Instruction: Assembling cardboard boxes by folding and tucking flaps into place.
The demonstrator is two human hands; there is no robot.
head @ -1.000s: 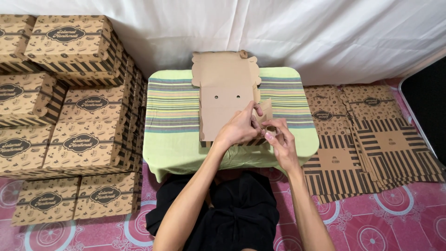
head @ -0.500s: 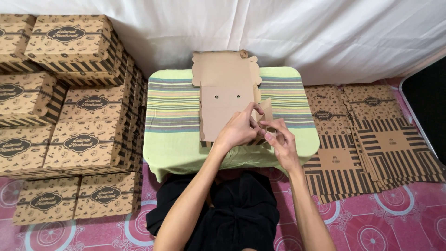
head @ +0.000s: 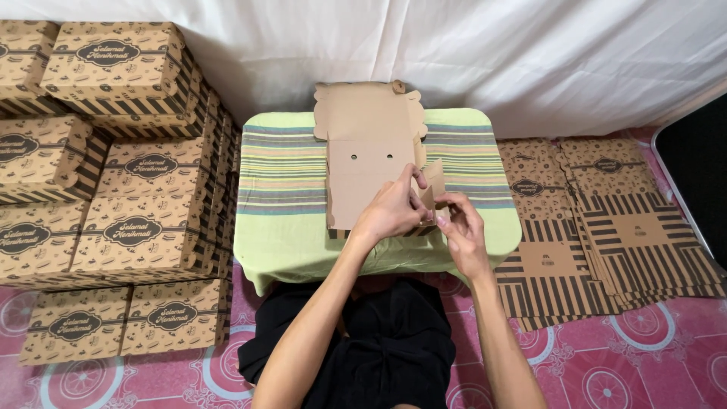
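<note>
Two bare hands meet at the near right corner of a flat brown cardboard box blank (head: pixel 369 163) lying plain side up on a small table draped in a green striped cloth (head: pixel 284 182). Nearest the camera, the person's black-clothed lap (head: pixel 379 348) sits on a pink patterned floor mat (head: pixel 606 363). The left hand (head: pixel 390 210) rests on the blank, fingers curled and pinching a small raised side flap (head: pixel 433 184). The right hand (head: pixel 463 231), just beside it, has its fingertips closed on the same flap from the outer side. To the right lies a stack of unfolded printed blanks (head: pixel 598 220) with dark stripes. To the left, assembled printed boxes (head: pixel 113 182) are piled several high. A white cloth backdrop (head: pixel 492 53) hangs behind everything.
</note>
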